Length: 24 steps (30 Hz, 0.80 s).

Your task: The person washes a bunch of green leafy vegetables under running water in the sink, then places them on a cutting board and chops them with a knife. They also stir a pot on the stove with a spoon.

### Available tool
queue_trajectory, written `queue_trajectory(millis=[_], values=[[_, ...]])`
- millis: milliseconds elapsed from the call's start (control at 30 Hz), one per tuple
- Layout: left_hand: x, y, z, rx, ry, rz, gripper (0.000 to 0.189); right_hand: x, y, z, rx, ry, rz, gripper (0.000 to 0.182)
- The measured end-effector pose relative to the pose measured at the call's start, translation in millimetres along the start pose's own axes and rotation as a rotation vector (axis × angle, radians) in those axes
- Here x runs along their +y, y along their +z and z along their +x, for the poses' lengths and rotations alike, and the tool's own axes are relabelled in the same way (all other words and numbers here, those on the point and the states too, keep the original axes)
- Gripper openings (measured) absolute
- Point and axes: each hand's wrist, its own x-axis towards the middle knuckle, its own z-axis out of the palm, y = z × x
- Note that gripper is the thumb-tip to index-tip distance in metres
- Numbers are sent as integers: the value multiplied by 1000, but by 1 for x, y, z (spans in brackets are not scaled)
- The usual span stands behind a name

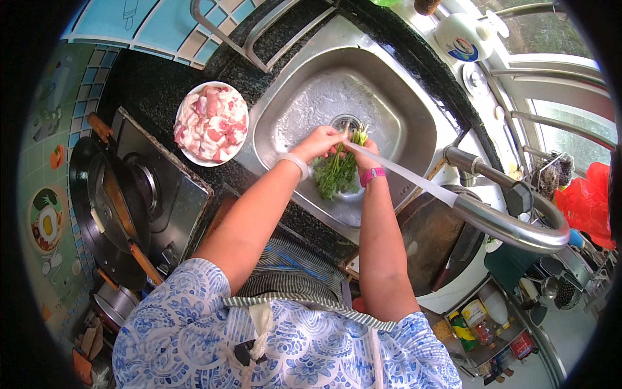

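A bunch of leafy green herbs, likely coriander [335, 177], is held over the stainless steel sink [301, 97], stems towards the drain and leaves towards me. My right hand [367, 151], with a pink band at the wrist, grips the stems from the right. From the other side, my left hand [318, 142], wearing a pale bangle, has its fingers pinched on the stem ends. A stream of water [403, 174] runs from the metal faucet [505, 226] onto the fingers and stems. The drain [346, 121] lies just beyond my hands, partly hidden by them.
Left of the sink, a white bowl [212, 164] holds raw meat chunks [211, 121]. A black wok [80, 194] stands by the gas stove [170, 209]. On the right are a round wooden board [413, 243] with a cleaver [457, 265] and a white pump bottle [452, 34].
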Motion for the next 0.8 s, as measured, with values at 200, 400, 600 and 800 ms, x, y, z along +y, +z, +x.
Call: queue_trajectory(millis=[200, 400, 600, 800], values=[[-14, -14, 16, 107, 18, 39, 21, 10, -12, 16, 2, 25, -189, 13], [1, -1, 1, -24, 9, 112, 26, 0, -11, 4, -56, 27, -61, 17], [-21, -13, 17, 89, 65, 249, 24, 0, -12, 11, -89, 90, -244, 17], [-17, 6, 9, 333, 163, 551, 29, 6, -20, 19, -224, 74, -271, 16]])
